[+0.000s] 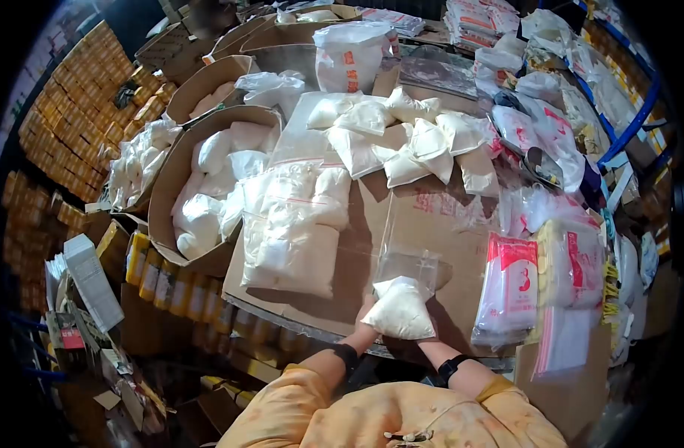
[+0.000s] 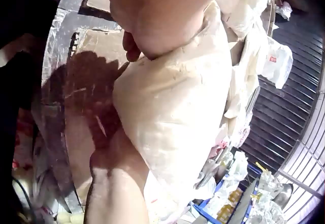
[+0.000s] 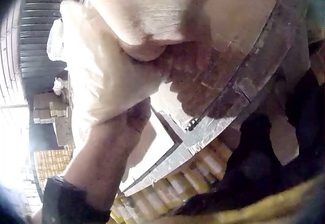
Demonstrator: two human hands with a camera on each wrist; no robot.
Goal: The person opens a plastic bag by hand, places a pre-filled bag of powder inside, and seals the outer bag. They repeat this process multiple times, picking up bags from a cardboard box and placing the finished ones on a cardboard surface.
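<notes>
A clear plastic bag of off-white powder is held between both hands over the table's near edge. The left hand grips its left side, and the right hand is at its lower right, mostly hidden under it. In the left wrist view the left hand lies against the bulging bag, with the right hand across from it. The right wrist view shows the right hand with fingers bent at the bag; the left hand supports the opposite side.
Filled bags lie at the back of the cardboard-covered table. Larger packed bags stand left, beside a carton of white bags. Packs of empty bags lie at right. A dark tray is behind.
</notes>
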